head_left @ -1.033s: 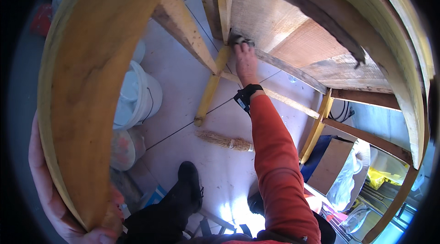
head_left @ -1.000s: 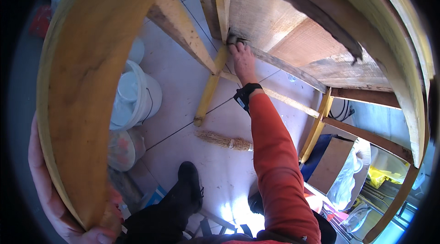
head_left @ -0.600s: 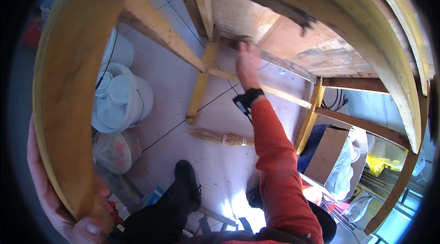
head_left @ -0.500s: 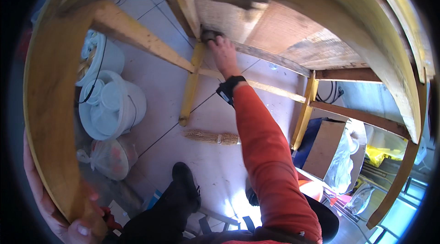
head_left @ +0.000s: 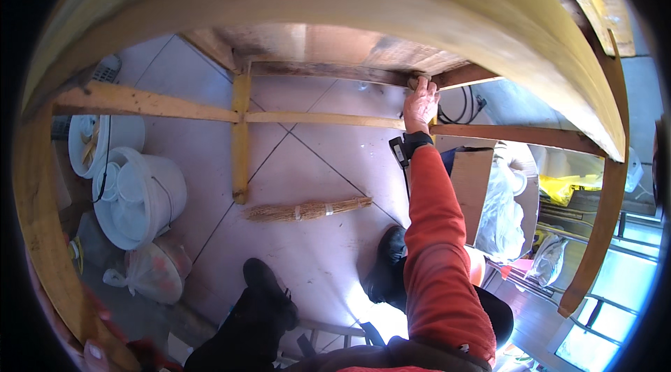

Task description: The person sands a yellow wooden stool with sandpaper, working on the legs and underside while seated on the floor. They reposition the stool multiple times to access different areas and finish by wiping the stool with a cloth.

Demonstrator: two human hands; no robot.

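Note:
A wooden chair (head_left: 38, 183) is held up in front of me, its seat underside (head_left: 307, 44) facing me and its legs and crossbars around the hollow below. At the lower left, my left hand (head_left: 93, 356) is closed around a chair leg, with most of its fingers hidden behind the wood. My right hand (head_left: 422, 103) reaches under the seat to the far right inner corner, beside a leg joint. Its fingers press a small brownish-grey pad (head_left: 418, 83) against the frame there; the pad is mostly covered, so its exact kind is unclear.
A straw whisk (head_left: 307, 211) lies on the tiled floor near my shoes (head_left: 269, 295). White buckets (head_left: 140, 197) and a tied plastic bag (head_left: 157, 271) stand on the left. To the right are a cardboard box (head_left: 472, 183), clear plastic, metal rods and a black cable (head_left: 461, 106).
My right hand with the pad has moved right along the seat's underside, from the left inner corner to the right one. The chair has turned a little in my view; my left hand still grips it.

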